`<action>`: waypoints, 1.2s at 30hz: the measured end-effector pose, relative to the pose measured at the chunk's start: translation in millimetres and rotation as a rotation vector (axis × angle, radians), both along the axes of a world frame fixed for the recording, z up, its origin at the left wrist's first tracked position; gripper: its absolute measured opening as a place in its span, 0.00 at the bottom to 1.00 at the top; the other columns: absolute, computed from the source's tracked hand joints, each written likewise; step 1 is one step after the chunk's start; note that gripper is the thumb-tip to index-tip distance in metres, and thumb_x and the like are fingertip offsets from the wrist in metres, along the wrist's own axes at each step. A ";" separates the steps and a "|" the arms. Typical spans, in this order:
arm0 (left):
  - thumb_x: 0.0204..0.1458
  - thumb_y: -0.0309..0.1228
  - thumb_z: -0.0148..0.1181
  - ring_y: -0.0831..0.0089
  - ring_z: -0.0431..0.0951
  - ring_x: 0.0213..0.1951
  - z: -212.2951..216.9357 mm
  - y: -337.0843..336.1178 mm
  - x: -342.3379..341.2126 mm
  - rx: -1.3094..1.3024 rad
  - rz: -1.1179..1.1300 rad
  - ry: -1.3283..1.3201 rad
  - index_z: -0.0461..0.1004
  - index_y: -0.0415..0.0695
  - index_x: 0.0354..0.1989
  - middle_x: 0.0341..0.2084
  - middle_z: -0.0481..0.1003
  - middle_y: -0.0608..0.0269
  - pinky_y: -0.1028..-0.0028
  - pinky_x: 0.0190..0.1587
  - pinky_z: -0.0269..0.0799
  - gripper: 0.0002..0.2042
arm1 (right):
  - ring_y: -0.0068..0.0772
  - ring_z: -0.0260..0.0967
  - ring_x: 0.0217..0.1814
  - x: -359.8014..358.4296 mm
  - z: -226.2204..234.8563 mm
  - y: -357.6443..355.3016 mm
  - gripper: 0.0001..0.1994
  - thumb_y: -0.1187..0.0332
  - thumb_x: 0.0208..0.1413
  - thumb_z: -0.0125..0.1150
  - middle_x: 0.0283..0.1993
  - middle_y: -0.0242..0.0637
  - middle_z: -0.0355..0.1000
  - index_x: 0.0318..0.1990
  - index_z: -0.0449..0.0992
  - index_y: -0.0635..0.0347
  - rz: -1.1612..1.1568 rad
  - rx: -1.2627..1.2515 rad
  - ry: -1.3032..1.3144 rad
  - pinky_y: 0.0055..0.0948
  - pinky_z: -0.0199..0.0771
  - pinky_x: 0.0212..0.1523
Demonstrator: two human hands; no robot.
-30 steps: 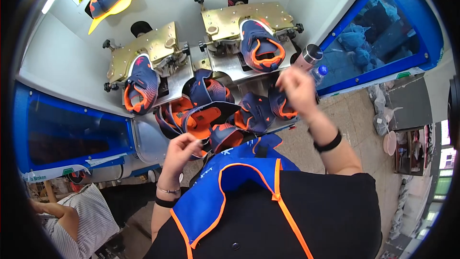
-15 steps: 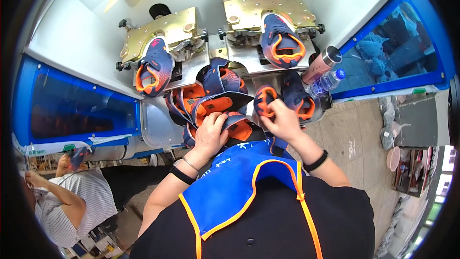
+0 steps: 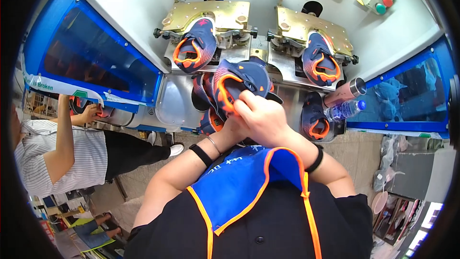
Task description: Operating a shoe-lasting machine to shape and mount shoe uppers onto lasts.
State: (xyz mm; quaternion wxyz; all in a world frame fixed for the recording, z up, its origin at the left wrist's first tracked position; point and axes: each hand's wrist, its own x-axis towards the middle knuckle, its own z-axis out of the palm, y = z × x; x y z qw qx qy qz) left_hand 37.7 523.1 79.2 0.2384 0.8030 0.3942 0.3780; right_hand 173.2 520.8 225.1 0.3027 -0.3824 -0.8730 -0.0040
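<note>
A navy and orange shoe upper [image 3: 249, 79] is in front of me, its orange-lined collar turned toward me. My right hand [image 3: 262, 119] grips this collar, fingers bent at the edge. My left hand [image 3: 233, 130] is close against the right one at the upper's near side; its fingers are mostly hidden. Beneath and to the left are several more uppers [image 3: 211, 123] in a pile. Two further uppers are fitted at the machine's clamps, one at the left [image 3: 195, 48] and one at the right [image 3: 322, 60].
Brass-coloured clamp plates [image 3: 206, 12] stand behind. At right are another upper [image 3: 314, 115], a pink tumbler [image 3: 341, 93] and a plastic bottle [image 3: 342, 111]. Blue-framed window panels [image 3: 96, 55] flank the machine. A co-worker in a striped shirt [image 3: 67, 148] handles a shoe part at left.
My right hand has moved left to meet my left hand, bringing an upper from the right over the pile. The view has shifted, showing a button box and more of the co-worker.
</note>
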 end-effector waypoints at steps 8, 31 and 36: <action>0.49 0.34 0.75 0.62 0.85 0.35 72.9 -25.6 -74.2 -0.520 -0.012 -0.075 0.82 0.39 0.38 0.32 0.82 0.53 0.66 0.38 0.80 0.13 | 0.47 0.76 0.44 -18.9 -5.2 27.1 0.13 0.65 0.44 0.65 0.41 0.43 0.75 0.37 0.80 0.63 -0.026 -0.372 -0.225 0.42 0.80 0.43; 0.49 0.33 0.77 0.45 0.71 0.64 67.0 21.8 -81.1 -0.006 0.325 -0.028 0.65 0.49 0.72 0.68 0.62 0.47 0.56 0.61 0.74 0.40 | 0.51 0.79 0.41 70.0 -88.5 -35.9 0.13 0.66 0.57 0.65 0.45 0.37 0.76 0.49 0.80 0.52 -0.435 -0.473 0.066 0.45 0.81 0.38; 0.49 0.35 0.78 0.53 0.75 0.59 63.4 18.1 -79.8 0.006 0.311 0.048 0.62 0.46 0.73 0.68 0.62 0.48 0.64 0.53 0.79 0.42 | 0.45 0.79 0.39 84.1 -81.1 -26.7 0.14 0.79 0.53 0.67 0.40 0.39 0.76 0.47 0.82 0.56 -0.312 -0.198 0.256 0.36 0.81 0.38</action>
